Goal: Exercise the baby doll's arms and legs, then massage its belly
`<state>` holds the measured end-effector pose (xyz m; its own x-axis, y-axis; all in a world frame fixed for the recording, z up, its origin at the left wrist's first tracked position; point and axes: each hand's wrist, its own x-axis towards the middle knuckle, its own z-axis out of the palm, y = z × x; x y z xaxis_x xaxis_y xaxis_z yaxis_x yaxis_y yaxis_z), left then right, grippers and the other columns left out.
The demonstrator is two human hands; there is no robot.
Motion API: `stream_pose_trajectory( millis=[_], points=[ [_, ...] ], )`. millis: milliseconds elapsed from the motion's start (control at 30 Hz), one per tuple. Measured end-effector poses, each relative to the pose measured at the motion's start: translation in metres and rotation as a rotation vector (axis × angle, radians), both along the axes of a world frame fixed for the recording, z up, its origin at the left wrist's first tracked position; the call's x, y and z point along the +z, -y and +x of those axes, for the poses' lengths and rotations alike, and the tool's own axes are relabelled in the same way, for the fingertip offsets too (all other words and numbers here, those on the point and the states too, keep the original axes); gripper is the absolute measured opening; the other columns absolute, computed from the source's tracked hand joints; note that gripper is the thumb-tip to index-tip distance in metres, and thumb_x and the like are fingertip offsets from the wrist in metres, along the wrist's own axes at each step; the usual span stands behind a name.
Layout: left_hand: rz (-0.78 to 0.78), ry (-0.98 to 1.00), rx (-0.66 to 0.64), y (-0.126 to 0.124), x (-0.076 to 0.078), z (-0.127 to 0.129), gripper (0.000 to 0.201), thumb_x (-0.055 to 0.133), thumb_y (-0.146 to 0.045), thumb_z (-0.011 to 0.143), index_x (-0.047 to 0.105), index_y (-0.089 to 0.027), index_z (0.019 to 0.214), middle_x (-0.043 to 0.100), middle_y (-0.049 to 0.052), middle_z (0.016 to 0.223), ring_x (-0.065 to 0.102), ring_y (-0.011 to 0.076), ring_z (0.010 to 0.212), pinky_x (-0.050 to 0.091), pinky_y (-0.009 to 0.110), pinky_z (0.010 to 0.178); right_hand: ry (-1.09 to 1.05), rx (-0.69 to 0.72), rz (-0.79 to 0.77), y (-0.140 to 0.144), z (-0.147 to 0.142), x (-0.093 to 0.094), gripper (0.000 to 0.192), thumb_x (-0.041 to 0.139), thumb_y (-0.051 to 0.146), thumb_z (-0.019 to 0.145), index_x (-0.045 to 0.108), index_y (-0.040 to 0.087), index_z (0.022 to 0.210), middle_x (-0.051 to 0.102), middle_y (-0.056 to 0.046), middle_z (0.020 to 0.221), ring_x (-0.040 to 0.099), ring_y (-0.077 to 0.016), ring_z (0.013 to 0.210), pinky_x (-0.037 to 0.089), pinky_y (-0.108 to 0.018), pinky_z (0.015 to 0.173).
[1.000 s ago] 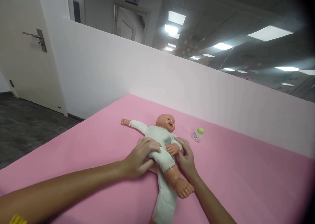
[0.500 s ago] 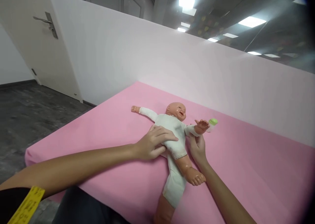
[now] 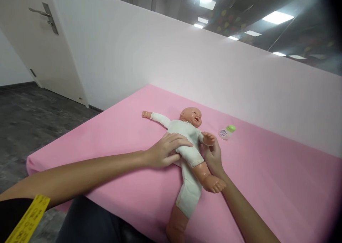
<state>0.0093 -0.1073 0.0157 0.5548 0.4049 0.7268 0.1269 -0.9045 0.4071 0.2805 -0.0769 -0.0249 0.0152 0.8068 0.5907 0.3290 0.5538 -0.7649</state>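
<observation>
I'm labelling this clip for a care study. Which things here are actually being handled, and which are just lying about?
Being handled:
- doll, lying on its back
- left hand, resting on its belly
- right hand, at its arm

Lying about:
- small bottle with green cap, on its side
- pink mat
- door

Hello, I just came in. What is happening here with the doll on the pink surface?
A person is handling a baby doll that lies on its back on a pink mat. The left hand rests flat on the doll's belly. The right hand touches the doll's arm near its small hand. A small bottle with a green cap lies on the mat beside the doll, touched by neither hand.
</observation>
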Motion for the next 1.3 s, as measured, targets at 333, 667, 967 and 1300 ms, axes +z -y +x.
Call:
stream_pose_trajectory(
  millis=[333,667,967,1300],
  points=[
    [0.106,0.088,0.012,-0.002,-0.012,0.003,0.042,0.06,-0.007,0.084,0.055,-0.024,0.123,0.061,0.011,0.129,0.059,0.027,0.12,0.046,0.046,0.104,-0.133,-0.134,-0.124,-0.005,0.005,-0.008,0.041,0.063,0.05,0.093,0.068,0.016,0.116,0.073,-0.012,0.114,0.067,-0.0316,0.109,0.053,-0.05,0.097],
    [0.14,0.155,0.205,0.002,-0.006,0.004,0.036,0.062,-0.013,0.086,0.067,-0.026,0.12,0.054,0.008,0.113,0.056,0.025,0.11,0.049,0.044,0.099,0.121,0.013,0.04,-0.003,0.006,0.0,0.032,0.065,0.028,0.087,0.073,0.027,0.117,0.064,-0.009,0.132,0.057,-0.031,0.128,0.046,-0.054,0.11],
    [0.33,0.151,0.212,0.002,-0.006,0.003,0.043,0.051,-0.008,0.087,0.061,-0.03,0.122,0.061,0.006,0.115,0.054,0.0263,0.115,0.043,0.047,0.102,-0.146,-0.078,-0.076,-0.013,0.006,-0.004,0.042,0.07,0.046,0.089,0.069,0.018,0.12,0.065,-0.015,0.134,0.063,-0.0324,0.12,0.054,-0.05,0.1],
    [0.226,0.172,0.262,0.002,-0.001,0.005,0.034,0.053,-0.011,0.092,0.065,-0.027,0.119,0.056,0.008,0.12,0.054,0.0252,0.115,0.047,0.046,0.103,0.221,-0.016,0.122,0.0,0.004,0.002,0.035,0.059,0.026,0.09,0.072,0.028,0.122,0.068,-0.008,0.128,0.057,-0.0309,0.127,0.044,-0.056,0.112]
  ],
)
